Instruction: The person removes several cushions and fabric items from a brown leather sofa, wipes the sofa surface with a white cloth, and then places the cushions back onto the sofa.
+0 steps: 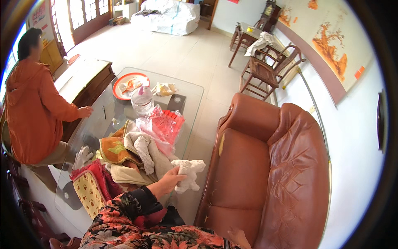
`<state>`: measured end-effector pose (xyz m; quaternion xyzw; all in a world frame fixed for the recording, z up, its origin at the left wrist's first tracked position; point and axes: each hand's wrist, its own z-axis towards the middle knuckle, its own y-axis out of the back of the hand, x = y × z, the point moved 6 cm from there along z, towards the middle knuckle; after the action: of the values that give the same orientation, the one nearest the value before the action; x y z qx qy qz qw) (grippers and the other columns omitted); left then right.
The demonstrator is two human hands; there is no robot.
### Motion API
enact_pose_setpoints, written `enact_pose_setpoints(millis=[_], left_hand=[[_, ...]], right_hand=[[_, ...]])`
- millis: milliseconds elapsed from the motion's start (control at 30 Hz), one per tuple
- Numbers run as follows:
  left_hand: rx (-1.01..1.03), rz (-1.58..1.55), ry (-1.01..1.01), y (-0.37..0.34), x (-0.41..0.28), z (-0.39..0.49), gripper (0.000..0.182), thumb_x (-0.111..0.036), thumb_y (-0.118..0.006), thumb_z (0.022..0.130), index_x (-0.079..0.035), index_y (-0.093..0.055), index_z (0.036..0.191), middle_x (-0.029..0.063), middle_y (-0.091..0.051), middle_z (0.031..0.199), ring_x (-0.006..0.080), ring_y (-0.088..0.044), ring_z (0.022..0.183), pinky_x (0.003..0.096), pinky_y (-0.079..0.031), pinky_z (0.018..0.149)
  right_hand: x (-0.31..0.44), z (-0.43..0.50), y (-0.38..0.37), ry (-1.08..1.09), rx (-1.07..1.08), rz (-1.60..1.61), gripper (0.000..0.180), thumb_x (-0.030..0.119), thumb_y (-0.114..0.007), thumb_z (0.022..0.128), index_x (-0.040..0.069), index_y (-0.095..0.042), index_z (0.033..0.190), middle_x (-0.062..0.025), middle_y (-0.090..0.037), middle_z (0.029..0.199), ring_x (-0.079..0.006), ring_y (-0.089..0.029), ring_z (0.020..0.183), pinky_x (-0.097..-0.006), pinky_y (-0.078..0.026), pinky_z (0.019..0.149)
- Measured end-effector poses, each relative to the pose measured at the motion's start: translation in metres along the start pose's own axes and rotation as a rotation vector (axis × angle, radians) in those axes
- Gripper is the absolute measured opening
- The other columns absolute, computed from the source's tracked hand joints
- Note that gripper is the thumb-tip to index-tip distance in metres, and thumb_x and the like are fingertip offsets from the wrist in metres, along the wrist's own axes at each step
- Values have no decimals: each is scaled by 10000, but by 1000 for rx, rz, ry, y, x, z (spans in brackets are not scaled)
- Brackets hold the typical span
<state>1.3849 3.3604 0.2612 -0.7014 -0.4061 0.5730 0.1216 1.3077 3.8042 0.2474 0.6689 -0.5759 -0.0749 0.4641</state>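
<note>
My left hand point(174, 180) grips a white fleecy or knitted item point(188, 175) with several short lobes, beside the glass table's right edge. I cannot tell what kind it is. Low in the view, my right hand point(238, 237) is over the brown leather sofa's front edge, blurred and partly cut off. Beside my left hand lies a pile of cloths: a beige towel point(129, 175), an orange and green cloth point(115, 150), and a white knitted piece point(144, 154). A paw-print cloth point(88, 191) with red shaggy edging lies at the near left, by white gloves point(82, 157).
The glass table point(194, 84) also holds a red-rimmed tray point(119, 79), a clear plastic container point(142, 101) and a red plastic packet point(169, 124). A person in an orange jacket point(31, 109) is at the left, with a hand near the table. The sofa point(242, 168) stands at right.
</note>
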Motion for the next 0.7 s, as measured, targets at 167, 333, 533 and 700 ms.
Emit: enact_pose_setpoints(millis=[167, 333, 533, 700], left_hand=[[98, 30, 65, -23, 14, 23, 548, -24, -583, 895, -37, -392, 1409, 62, -557, 1282, 173, -532, 1173, 347, -410, 1022], [475, 44, 160, -64, 13, 12, 573, -87, -566, 944, 22, -317, 1448, 76, -460, 1404, 166, -418, 1293, 336, -318, 1099], [432, 311, 75, -50, -23, -2, 486, -139, -576, 963, 12, -431, 1402, 84, -530, 1349, 160, -448, 1252, 328, -325, 1095], [-272, 531, -41, 33, -35, -36, 317, -139, -594, 943, 22, -600, 1217, 76, -665, 1120, 151, -596, 1042, 307, -472, 942]], right_hand=[[153, 80, 51, 353, -118, 57, 985, 251, -780, 762, 61, -169, 1511, -263, -428, 1418, -385, -545, 1191, -395, -463, 996], [260, 135, 71, 585, 117, 647, 1173, 174, -872, 671, 49, -81, 1528, -195, -360, 1471, -271, -479, 1269, -399, -430, 1037], [299, 178, 71, 652, 183, 451, 634, 109, -822, 679, 65, -529, 1240, -95, -659, 1112, -197, -629, 1041, -345, -495, 921], [296, 228, 82, 678, 215, 344, 511, 67, -737, 694, 54, -562, 1174, -100, -673, 1031, -185, -645, 974, -322, -502, 867]])
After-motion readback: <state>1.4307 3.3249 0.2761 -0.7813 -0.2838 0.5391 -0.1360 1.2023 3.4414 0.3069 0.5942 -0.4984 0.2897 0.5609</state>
